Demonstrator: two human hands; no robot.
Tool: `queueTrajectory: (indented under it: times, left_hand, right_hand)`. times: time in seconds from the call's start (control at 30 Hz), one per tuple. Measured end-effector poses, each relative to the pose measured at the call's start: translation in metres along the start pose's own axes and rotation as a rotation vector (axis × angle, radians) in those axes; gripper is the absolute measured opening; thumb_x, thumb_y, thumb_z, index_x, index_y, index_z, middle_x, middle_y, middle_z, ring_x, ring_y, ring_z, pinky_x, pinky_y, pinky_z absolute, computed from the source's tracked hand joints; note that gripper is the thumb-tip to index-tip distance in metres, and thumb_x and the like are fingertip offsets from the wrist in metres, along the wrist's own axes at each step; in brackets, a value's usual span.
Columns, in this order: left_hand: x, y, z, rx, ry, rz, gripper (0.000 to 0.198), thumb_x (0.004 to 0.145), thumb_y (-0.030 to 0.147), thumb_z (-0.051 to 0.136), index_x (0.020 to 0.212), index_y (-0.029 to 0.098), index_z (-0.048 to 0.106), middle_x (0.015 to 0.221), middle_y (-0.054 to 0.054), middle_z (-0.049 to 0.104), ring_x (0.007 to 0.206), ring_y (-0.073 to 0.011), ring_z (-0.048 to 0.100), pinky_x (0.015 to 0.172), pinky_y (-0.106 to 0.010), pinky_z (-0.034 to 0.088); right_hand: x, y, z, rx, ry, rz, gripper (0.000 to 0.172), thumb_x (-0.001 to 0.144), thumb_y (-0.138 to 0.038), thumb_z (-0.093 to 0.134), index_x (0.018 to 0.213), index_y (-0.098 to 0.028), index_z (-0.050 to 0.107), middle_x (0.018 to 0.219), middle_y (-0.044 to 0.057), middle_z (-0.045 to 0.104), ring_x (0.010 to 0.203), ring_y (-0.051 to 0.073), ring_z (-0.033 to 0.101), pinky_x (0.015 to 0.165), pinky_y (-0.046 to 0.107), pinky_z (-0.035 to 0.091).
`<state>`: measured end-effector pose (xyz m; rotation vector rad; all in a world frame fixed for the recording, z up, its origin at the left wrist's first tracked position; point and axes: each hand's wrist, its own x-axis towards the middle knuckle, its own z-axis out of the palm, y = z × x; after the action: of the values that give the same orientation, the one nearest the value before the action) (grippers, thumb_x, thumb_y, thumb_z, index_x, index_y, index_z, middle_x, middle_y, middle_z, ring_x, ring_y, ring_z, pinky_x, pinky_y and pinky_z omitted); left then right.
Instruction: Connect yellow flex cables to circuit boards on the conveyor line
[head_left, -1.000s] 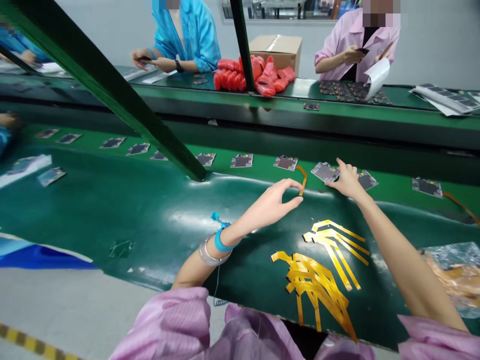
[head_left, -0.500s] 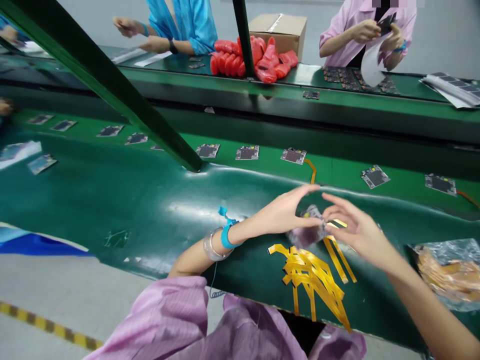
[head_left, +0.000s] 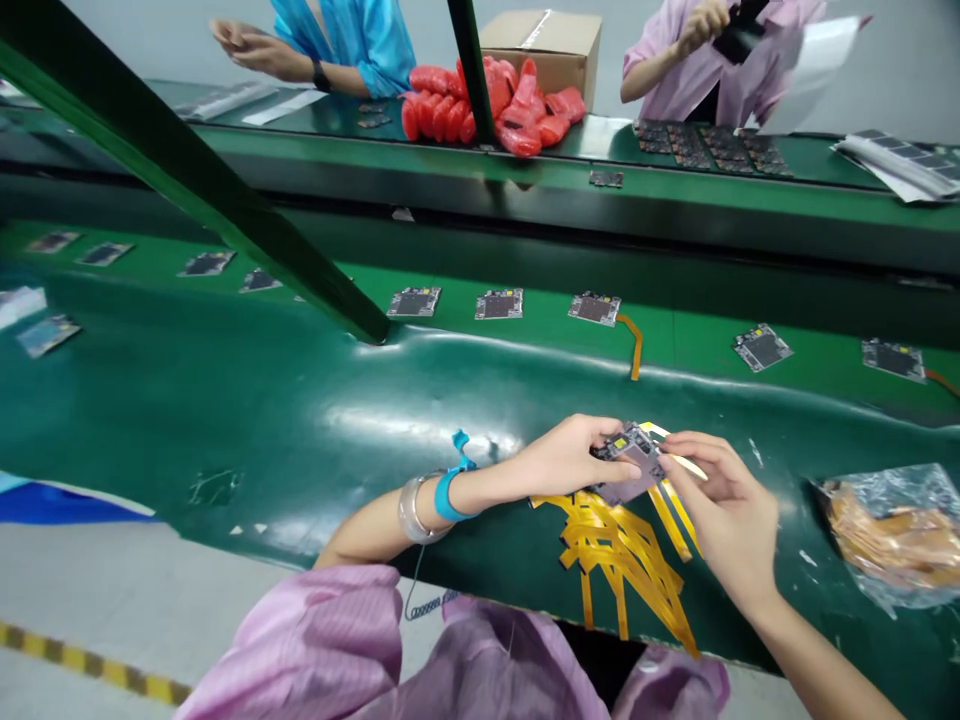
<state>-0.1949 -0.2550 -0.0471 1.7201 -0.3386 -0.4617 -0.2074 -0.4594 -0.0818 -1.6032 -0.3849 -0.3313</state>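
Observation:
Low over the green bench, my left hand (head_left: 574,455) grips a circuit board (head_left: 630,478) by its left side, thumb on top. The board has a grey plate and a small yellow square. At its right edge, the fingers of my right hand (head_left: 724,490) are pinched on a ribbon cable (head_left: 686,464), whose shiny strip shows behind them. Whether the cable is joined to the board I cannot tell. Just below the board lies a loose heap of orange ribbon cables (head_left: 622,555), a few partly hidden by my hands.
Several circuit boards lie along the green belt (head_left: 694,390) ahead, some with cables. A plastic bag of ribbon cables (head_left: 896,530) sits at right. A slanted green post (head_left: 247,215) rises at left. Across the belt, two people work near red wrapped bundles (head_left: 517,105) and a carton (head_left: 540,50).
My hands have come closer together: the left has closed more firmly on the board, and the right fingers have drawn into a pinch at its edge. The person opposite right lifted a white sheet.

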Motion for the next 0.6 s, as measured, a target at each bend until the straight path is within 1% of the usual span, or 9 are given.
queueTrajectory:
  times: [0.1, 0.2, 0.37, 0.43, 0.53, 0.6]
  left_hand:
    - [-0.004, 0.006, 0.005, 0.105, 0.06, -0.004, 0.021, 0.084, 0.032, 0.069, 0.096, 0.015, 0.067, 0.086, -0.001, 0.068, 0.076, -0.0145, 0.062, 0.065, -0.024, 0.047]
    - [-0.01, 0.014, 0.008, 0.174, 0.099, 0.007, 0.018, 0.085, 0.032, 0.068, 0.092, 0.015, 0.067, 0.081, 0.001, 0.065, 0.072, -0.0127, 0.057, 0.061, -0.022, 0.043]
    - [-0.017, 0.022, 0.012, 0.25, 0.143, 0.046, 0.011, 0.087, 0.028, 0.065, 0.083, 0.017, 0.063, 0.07, 0.005, 0.059, 0.061, -0.0093, 0.05, 0.056, -0.021, 0.037]
    - [-0.019, 0.024, 0.013, 0.27, 0.16, 0.071, 0.01, 0.088, 0.025, 0.064, 0.081, 0.018, 0.061, 0.068, 0.006, 0.06, 0.06, -0.0083, 0.05, 0.056, -0.02, 0.037]
    - [-0.022, 0.026, 0.013, 0.299, 0.175, 0.084, 0.014, 0.088, 0.025, 0.065, 0.079, 0.018, 0.057, 0.067, 0.007, 0.06, 0.058, -0.0076, 0.051, 0.056, -0.02, 0.037]
    - [-0.023, 0.026, 0.012, 0.322, 0.18, 0.073, 0.017, 0.089, 0.027, 0.065, 0.077, 0.018, 0.056, 0.066, 0.007, 0.059, 0.057, -0.0075, 0.05, 0.054, -0.021, 0.035]
  right_hand:
    - [-0.005, 0.001, 0.001, -0.082, -0.001, -0.035, 0.006, 0.089, -0.022, 0.073, 0.094, -0.025, 0.071, 0.1, 0.007, 0.067, 0.096, 0.024, 0.068, 0.07, 0.033, 0.062]
    - [-0.007, 0.001, 0.0, -0.132, 0.023, 0.002, 0.005, 0.089, -0.023, 0.072, 0.09, -0.027, 0.072, 0.099, 0.007, 0.068, 0.092, 0.025, 0.069, 0.06, 0.033, 0.062]
    - [-0.005, 0.0, 0.002, -0.1, 0.018, 0.073, 0.002, 0.088, -0.027, 0.073, 0.087, -0.028, 0.071, 0.1, 0.008, 0.068, 0.096, 0.028, 0.068, 0.064, 0.038, 0.062]
    - [-0.004, -0.001, 0.002, -0.096, 0.038, 0.076, 0.003, 0.087, -0.026, 0.073, 0.086, -0.028, 0.072, 0.1, 0.008, 0.069, 0.095, 0.028, 0.068, 0.062, 0.037, 0.061]
    - [-0.002, -0.004, 0.003, -0.096, 0.057, 0.068, 0.005, 0.087, -0.025, 0.074, 0.084, -0.028, 0.072, 0.097, 0.007, 0.07, 0.092, 0.027, 0.069, 0.058, 0.035, 0.059]
    - [0.0, -0.006, 0.004, -0.085, 0.055, 0.068, 0.006, 0.086, -0.024, 0.075, 0.084, -0.029, 0.073, 0.096, 0.007, 0.07, 0.091, 0.026, 0.069, 0.061, 0.035, 0.059]
